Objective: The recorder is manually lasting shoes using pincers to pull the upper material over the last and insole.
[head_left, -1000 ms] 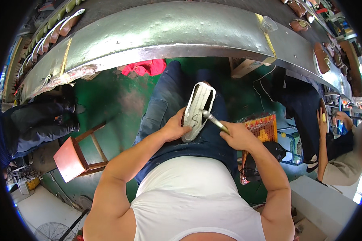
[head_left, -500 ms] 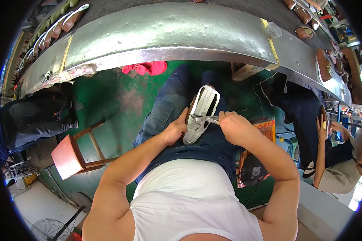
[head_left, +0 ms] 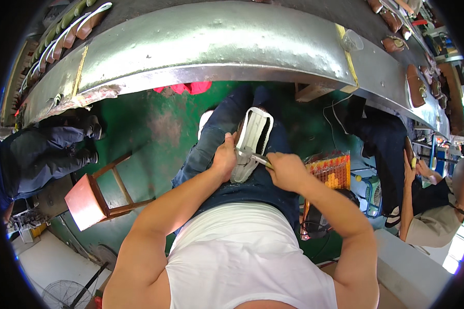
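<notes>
An upturned shoe point(head_left: 253, 133) rests along my lap, its underside facing up. A white band edges its far end, and the near part looks grey. My left hand point(head_left: 225, 158) is wrapped against the shoe's left side, thumb pointing away from me. In my right hand point(head_left: 287, 171) is the handle of a hammer point(head_left: 262, 160), the fingers closed around it. The hammer's metal head lies over the shoe's middle, close to my left fingers; whether it touches the shoe is hard to tell.
A metal-covered bench point(head_left: 216, 44) curves across in front, with rows of shoes point(head_left: 62, 38) at its left. A stool point(head_left: 90, 201) lies to my left, a beaded seat mat point(head_left: 330, 172) to my right. Another person point(head_left: 433, 206) works at far right; someone's legs point(head_left: 46, 147) show at left.
My right hand has moved left and slightly nearer to me with the hammer. My left hand has shifted slightly up the shoe. A white shoe now shows beside my left leg.
</notes>
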Demonstrator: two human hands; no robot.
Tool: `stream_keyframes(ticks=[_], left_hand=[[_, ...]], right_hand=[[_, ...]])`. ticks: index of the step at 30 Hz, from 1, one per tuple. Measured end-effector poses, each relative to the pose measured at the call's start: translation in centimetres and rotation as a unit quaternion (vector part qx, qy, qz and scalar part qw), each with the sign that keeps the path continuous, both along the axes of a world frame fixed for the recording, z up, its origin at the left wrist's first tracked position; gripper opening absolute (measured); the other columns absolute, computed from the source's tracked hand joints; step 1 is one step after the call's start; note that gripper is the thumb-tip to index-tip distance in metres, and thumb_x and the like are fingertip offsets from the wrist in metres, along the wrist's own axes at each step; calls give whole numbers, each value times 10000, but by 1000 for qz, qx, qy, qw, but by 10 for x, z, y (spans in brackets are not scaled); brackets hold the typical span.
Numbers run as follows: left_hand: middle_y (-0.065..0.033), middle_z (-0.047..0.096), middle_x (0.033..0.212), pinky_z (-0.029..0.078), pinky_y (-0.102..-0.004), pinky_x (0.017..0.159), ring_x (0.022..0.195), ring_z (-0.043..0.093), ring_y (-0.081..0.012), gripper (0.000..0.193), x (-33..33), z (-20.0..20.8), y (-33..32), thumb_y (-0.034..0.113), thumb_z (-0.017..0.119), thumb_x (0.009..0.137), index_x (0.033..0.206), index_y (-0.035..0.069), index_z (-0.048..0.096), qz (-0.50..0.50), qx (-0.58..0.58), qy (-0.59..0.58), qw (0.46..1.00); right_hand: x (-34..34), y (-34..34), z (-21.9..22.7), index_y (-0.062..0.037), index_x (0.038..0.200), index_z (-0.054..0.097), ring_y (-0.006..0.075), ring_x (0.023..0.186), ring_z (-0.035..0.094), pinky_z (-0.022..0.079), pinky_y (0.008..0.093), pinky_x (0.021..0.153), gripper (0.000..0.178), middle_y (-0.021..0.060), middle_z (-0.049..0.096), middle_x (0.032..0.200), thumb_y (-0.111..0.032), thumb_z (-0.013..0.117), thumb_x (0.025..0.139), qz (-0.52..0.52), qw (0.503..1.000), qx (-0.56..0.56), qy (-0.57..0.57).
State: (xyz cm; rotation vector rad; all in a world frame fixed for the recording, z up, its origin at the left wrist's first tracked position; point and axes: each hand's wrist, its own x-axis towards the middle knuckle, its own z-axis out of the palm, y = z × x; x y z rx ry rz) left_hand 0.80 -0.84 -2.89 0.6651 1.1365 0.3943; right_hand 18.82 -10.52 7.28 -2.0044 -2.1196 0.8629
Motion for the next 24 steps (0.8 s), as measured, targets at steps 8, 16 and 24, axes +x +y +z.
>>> stream_keyframes(ticks=[8,16,24], left_hand=[[-274,616,1234,435,-436,1017,1166,564,-462,482,-5,-2,-5,318,308,1059,1324,9,567,-121,392,150,900],[-332,329,1483,511,-471,939,1104,577,-510,565,-15,43,-2,234,464,1007,1538,175,277,-324,516,175,774],[-373,272,1490,515,-491,926,1067,599,-513,720,-4,94,15,349,574,950,1558,210,214,-530,432,254,684]], right_hand=[[16,-11,0,4,1005,571,399,874,643,518,484,788,198,206,648,907,-115,621,855,-30,992,117,26],[40,-2,1,7,985,592,401,824,654,510,475,764,201,229,658,855,-176,617,906,-109,980,-117,116],[21,14,-26,28,967,552,461,813,628,494,495,719,344,255,646,813,-313,518,991,-161,975,42,145]])
